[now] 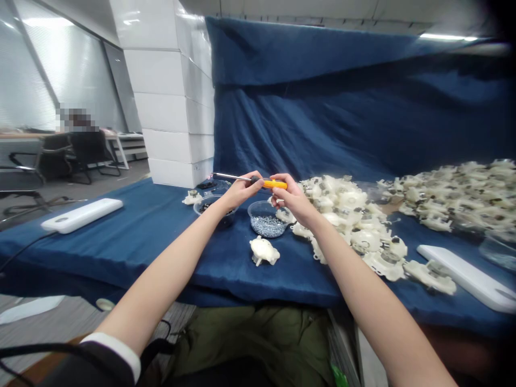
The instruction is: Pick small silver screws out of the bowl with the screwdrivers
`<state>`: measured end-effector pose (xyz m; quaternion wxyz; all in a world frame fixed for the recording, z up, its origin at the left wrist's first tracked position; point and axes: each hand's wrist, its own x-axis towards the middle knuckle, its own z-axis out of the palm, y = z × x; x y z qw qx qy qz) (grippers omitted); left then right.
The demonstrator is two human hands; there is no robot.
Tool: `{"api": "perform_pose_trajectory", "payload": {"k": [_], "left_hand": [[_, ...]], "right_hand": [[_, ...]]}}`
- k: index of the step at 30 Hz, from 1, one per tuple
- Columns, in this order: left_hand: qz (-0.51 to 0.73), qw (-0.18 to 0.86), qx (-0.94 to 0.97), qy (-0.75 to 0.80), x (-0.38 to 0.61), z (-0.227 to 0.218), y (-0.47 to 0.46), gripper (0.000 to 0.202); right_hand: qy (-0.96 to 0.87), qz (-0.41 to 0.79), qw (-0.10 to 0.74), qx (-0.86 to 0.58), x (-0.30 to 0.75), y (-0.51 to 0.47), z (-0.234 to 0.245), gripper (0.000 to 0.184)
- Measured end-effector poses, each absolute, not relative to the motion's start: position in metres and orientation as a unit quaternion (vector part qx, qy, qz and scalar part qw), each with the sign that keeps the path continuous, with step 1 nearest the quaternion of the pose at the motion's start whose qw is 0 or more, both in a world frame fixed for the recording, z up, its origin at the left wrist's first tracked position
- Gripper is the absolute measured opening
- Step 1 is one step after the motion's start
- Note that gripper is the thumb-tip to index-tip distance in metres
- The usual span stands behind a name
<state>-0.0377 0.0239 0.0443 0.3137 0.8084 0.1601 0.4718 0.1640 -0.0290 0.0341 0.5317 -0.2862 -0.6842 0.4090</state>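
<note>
Both hands hold a screwdriver [274, 184] with a yellow and black handle, its metal shaft pointing left above the table. My left hand [241, 192] is closed about the front of the handle, near the shaft. At the handle's rear end, the fingers of my right hand [293, 198] pinch the yellow part. Below the hands stands a clear round bowl [268, 220] of small silvery screws. Another clear bowl [205, 209] with dark small pieces is partly hidden behind my left forearm. One cream plastic part [264, 251] lies alone in front of the screw bowl.
A heap of cream plastic parts [355, 215] covers the right of the blue cloth, with a second heap [455, 188] farther right. White oblong devices lie at the left [83, 215] and right [467, 277]. Stacked white boxes [165, 107] stand behind at left.
</note>
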Motion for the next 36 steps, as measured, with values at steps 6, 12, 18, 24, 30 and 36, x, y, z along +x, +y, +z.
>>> {"api": "perform_pose_trajectory", "payload": {"k": [6, 12, 18, 24, 30, 36], "left_hand": [[0.482, 0.305, 0.805, 0.161, -0.0393, 0.0435, 0.0247, 0.044], [0.482, 0.295, 0.808, 0.165, -0.0395, 0.0434, 0.0257, 0.045], [0.476, 0.248, 0.825, 0.179, -0.0392, 0.0436, 0.022, 0.045], [0.472, 0.174, 0.842, 0.193, -0.0405, 0.0434, 0.0215, 0.044], [0.465, 0.136, 0.852, 0.201, -0.0417, 0.0447, 0.018, 0.042], [0.492, 0.202, 0.83, 0.17, -0.0402, 0.0433, 0.0204, 0.041]], "right_hand": [[-0.672, 0.435, 0.527, -0.284, 0.1635, -0.0301, 0.0343, 0.039], [-0.658, 0.473, 0.525, -0.258, 0.1632, -0.0296, 0.0313, 0.044], [-0.638, 0.498, 0.531, -0.251, 0.1633, -0.031, 0.0329, 0.044], [-0.638, 0.493, 0.534, -0.256, 0.1641, -0.0331, 0.0353, 0.041], [-0.654, 0.486, 0.527, -0.242, 0.1667, -0.0299, 0.0335, 0.039], [-0.685, 0.443, 0.515, -0.263, 0.1672, -0.0275, 0.0327, 0.04]]}}
